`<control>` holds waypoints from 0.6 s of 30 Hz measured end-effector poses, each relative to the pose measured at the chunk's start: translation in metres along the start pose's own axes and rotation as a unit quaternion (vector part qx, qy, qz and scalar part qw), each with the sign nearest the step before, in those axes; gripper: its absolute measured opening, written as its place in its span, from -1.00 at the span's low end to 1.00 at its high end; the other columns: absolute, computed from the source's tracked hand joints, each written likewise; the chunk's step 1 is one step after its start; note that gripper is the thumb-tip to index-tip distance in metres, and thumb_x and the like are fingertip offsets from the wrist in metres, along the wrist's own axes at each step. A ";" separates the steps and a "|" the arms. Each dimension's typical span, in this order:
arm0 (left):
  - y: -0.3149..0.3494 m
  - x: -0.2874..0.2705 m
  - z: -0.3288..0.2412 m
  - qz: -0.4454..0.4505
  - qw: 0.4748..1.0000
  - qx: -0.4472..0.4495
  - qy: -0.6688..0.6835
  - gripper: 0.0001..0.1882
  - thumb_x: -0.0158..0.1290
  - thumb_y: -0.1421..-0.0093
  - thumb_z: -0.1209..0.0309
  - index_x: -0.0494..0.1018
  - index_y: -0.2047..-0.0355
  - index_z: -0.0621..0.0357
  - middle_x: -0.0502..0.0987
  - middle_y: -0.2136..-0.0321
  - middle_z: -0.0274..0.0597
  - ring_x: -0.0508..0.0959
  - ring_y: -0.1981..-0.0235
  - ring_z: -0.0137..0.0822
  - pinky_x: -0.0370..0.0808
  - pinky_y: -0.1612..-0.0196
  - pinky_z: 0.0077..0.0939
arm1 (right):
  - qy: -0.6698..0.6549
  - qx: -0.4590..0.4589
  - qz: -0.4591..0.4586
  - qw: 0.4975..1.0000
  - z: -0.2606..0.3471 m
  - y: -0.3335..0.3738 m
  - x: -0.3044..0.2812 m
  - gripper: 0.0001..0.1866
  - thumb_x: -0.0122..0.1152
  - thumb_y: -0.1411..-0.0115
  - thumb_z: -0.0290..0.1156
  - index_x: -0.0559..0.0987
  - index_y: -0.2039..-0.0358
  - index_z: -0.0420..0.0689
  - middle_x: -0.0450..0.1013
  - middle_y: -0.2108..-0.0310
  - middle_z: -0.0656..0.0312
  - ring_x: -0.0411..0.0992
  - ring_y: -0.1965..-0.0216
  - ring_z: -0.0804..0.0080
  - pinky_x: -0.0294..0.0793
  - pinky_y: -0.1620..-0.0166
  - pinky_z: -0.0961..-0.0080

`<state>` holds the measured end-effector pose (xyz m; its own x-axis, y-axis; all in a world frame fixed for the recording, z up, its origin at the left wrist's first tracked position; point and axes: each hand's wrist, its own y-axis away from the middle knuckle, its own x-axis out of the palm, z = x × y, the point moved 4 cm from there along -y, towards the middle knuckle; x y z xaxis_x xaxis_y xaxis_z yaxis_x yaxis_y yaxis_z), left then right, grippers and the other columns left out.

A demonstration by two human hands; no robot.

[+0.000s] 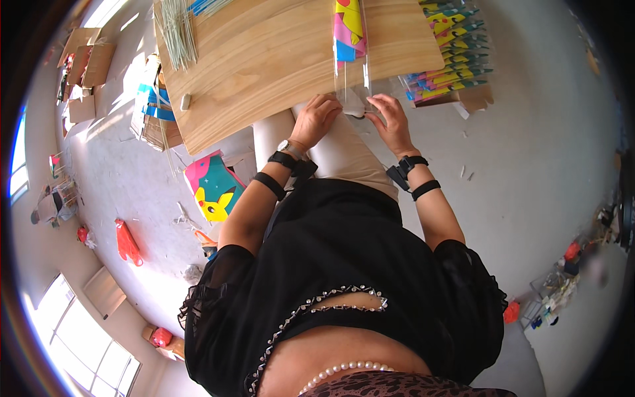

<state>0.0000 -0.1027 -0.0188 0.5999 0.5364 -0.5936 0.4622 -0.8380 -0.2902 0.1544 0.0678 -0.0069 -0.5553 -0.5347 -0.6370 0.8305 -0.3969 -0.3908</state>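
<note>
A long clear plastic bag (pixel 341 81) hangs over the near edge of the wooden table (pixel 264 59). Inside its far part lies a narrow folded piece (pixel 349 33) printed yellow, pink and blue. My left hand (pixel 318 120) has its fingers curled together at the left side of the bag's near end. Across from it, my right hand (pixel 391 123) pinches the right side of that end between thumb and fingers. Both hands are over my lap, just off the table edge. The bag's near end is hard to make out against my light trousers.
Similar packed, printed pieces (pixel 453 56) are stacked on a carton (pixel 473 99) right of the table. Thin pale sticks (pixel 177 36) overhang its far left. A printed bag (pixel 215 185) stands by my left arm; a red plastic bag (pixel 127 243) lies on the floor.
</note>
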 end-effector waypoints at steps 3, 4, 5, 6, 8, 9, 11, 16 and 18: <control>-0.003 0.003 0.000 -0.008 1.000 -0.005 0.003 -0.87 0.27 -0.29 0.52 0.62 0.16 0.19 0.65 0.16 -0.11 0.67 0.19 -0.05 0.63 0.10 -0.23 | -0.044 0.056 0.001 0.997 -0.018 0.008 0.004 -0.76 0.49 -0.21 -0.53 0.70 0.10 -0.04 0.51 -0.07 0.17 0.60 0.07 0.18 0.61 -0.03 0.24; -0.003 0.004 0.004 -0.006 0.999 -0.047 0.023 -0.88 0.27 -0.29 0.51 0.62 0.17 0.20 0.65 0.16 -0.10 0.68 0.24 -0.10 0.63 0.15 -0.28 | -0.045 0.056 0.001 0.997 -0.019 0.007 0.005 -0.76 0.49 -0.21 -0.53 0.70 0.10 -0.04 0.51 -0.07 0.17 0.60 0.07 0.18 0.61 -0.03 0.24; -0.002 0.006 0.008 -0.004 0.995 -0.089 0.043 -0.89 0.28 -0.30 0.50 0.63 0.18 0.22 0.65 0.17 -0.09 0.70 0.29 -0.15 0.63 0.21 -0.32 | -0.056 0.078 -0.001 0.995 -0.021 0.006 0.006 -0.82 0.46 -0.24 -0.51 0.70 0.15 -0.06 0.52 -0.06 0.15 0.60 0.05 0.18 0.61 -0.03 0.26; -0.002 0.007 0.008 -0.004 0.995 -0.090 0.043 -0.89 0.28 -0.30 0.50 0.63 0.18 0.22 0.65 0.17 -0.09 0.70 0.29 -0.15 0.63 0.21 -0.32 | -0.067 0.100 -0.003 0.993 -0.024 0.005 0.007 -0.88 0.44 -0.26 -0.50 0.71 0.19 -0.07 0.54 -0.06 0.13 0.60 0.03 0.18 0.60 -0.03 0.29; -0.003 0.005 0.009 -0.050 0.987 -0.139 0.059 -0.91 0.29 -0.30 0.48 0.66 0.22 0.22 0.65 0.20 -0.08 0.70 0.36 -0.26 0.62 0.27 -0.40 | -0.085 0.130 0.007 0.988 -0.027 0.003 0.009 -0.92 0.42 -0.30 -0.47 0.71 0.20 -0.09 0.57 -0.05 0.12 0.61 0.04 0.22 0.60 -0.03 0.33; -0.003 0.007 0.008 -0.050 0.987 -0.139 0.059 -0.91 0.29 -0.30 0.48 0.66 0.22 0.22 0.65 0.20 -0.08 0.70 0.36 -0.26 0.62 0.27 -0.40 | -0.103 0.158 0.018 0.982 -0.030 0.003 0.011 -0.93 0.41 -0.33 -0.43 0.71 0.22 -0.11 0.59 -0.04 0.12 0.63 0.06 0.26 0.60 -0.03 0.38; -0.002 0.008 0.012 -0.080 0.971 -0.204 0.096 -0.89 0.33 -0.27 0.46 0.69 0.25 0.23 0.64 0.21 -0.11 0.71 0.34 -0.30 0.63 0.25 -0.42 | -0.155 0.204 0.030 0.966 -0.031 0.004 0.016 -0.91 0.40 -0.35 -0.41 0.70 0.21 -0.13 0.63 0.00 0.14 0.63 0.07 0.34 0.60 -0.04 0.42; -0.004 0.015 0.016 -0.110 0.954 -0.265 0.082 -0.83 0.36 -0.26 0.42 0.70 0.22 0.28 0.62 0.19 -0.16 0.71 0.33 -0.36 0.66 0.33 -0.48 | -0.253 0.299 0.062 0.918 -0.045 0.010 0.030 -0.87 0.33 -0.44 -0.41 0.64 0.15 -0.22 0.66 -0.04 0.16 0.63 0.06 0.52 0.61 -0.04 0.55; 0.000 0.017 0.021 -0.116 0.946 -0.287 0.101 -0.81 0.36 -0.26 0.40 0.70 0.22 0.29 0.62 0.18 -0.17 0.71 0.34 -0.38 0.67 0.37 -0.51 | -0.294 0.320 0.056 0.899 -0.046 0.010 0.035 -0.85 0.30 -0.46 -0.43 0.62 0.12 -0.25 0.66 -0.03 0.12 0.63 0.03 0.52 0.59 -0.06 0.59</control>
<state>-0.0038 -0.0953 -0.0449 0.5249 0.7557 -0.3917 0.8398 -0.5347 0.0939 0.1450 0.0792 -0.0635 -0.5527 -0.8257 -0.1127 0.7921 -0.5625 0.2368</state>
